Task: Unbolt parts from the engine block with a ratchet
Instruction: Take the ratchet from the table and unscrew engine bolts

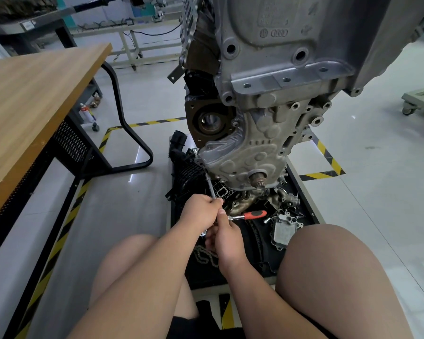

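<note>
A grey engine block (267, 94) stands upright in front of me over a black tray. A thin extension bar (210, 185) runs from a bolt at the lower left edge of the embossed metal cover (240, 157) down into my hands. My left hand (200, 211) grips the bar's lower part. My right hand (227, 237) holds the head end of the ratchet, whose orange handle (255, 214) sticks out to the right. The socket on the bolt is small and hard to make out.
Removed parts lie in the tray (311, 211): a black plastic manifold (184, 167), an exhaust manifold (250, 199), an oil cooler (283, 231), a chain (206, 256). A wooden table (34, 99) stands at left. My bare knees frame the tray. Yellow-black floor tape (328, 162) surrounds the stand.
</note>
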Demonstrator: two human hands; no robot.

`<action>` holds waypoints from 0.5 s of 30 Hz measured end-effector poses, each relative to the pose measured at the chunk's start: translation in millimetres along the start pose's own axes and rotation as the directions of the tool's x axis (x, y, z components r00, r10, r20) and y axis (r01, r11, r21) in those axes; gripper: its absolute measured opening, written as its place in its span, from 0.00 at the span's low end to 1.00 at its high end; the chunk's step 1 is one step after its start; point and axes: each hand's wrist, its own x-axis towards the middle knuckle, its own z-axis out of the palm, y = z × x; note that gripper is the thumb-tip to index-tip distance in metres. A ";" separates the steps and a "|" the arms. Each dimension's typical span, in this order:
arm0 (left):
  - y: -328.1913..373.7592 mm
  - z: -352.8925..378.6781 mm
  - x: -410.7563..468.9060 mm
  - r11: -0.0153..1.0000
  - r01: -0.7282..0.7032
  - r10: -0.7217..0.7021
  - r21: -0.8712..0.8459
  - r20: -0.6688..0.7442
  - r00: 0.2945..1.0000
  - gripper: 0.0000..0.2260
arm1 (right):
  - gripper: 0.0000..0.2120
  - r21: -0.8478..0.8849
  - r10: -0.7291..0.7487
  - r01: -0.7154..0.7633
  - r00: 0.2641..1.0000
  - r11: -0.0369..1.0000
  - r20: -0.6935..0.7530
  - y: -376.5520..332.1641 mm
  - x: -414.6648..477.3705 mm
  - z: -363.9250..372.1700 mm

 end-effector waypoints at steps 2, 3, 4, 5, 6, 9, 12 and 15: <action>0.1 0.4 -0.5 1.000 -0.002 0.002 -0.018 -0.005 1.000 0.16 | 0.24 0.030 0.024 -0.025 1.000 0.999 0.020 -0.6 -0.1 1.3; 0.3 0.5 -0.5 0.999 0.001 -0.001 -0.034 -0.003 1.000 0.16 | 0.24 0.065 0.042 -0.044 0.999 0.997 0.032 -1.0 -0.2 2.4; 0.5 0.6 -0.3 0.999 0.006 -0.006 -0.045 0.001 1.000 0.16 | 0.25 0.107 0.063 -0.067 0.997 0.992 0.044 -1.5 -0.5 3.9; 1.0 0.4 0.2 0.999 0.014 -0.014 -0.051 0.006 1.000 0.16 | 0.26 0.148 0.084 -0.091 0.995 0.985 0.054 -2.0 -0.5 5.1; 1.6 0.0 0.2 0.998 0.024 -0.023 -0.055 0.010 1.000 0.16 | 0.26 0.177 0.102 -0.113 0.993 0.978 0.066 -2.0 -0.9 6.2; 3.8 -2.1 -1.0 0.997 0.045 -0.044 -0.068 0.012 0.999 0.16 | 0.30 0.164 0.136 -0.152 0.985 0.975 0.101 -1.3 -2.8 7.2; 5.3 -3.4 -3.5 0.993 0.083 -0.080 -0.080 0.034 0.996 0.17 | 0.33 0.112 0.151 -0.164 0.982 0.980 0.117 -2.4 -6.5 7.4; 7.4 -3.5 -4.0 0.987 0.110 -0.104 -0.120 0.052 0.993 0.16 | 0.34 0.114 0.161 -0.175 0.979 0.978 0.123 -5.3 -9.4 7.8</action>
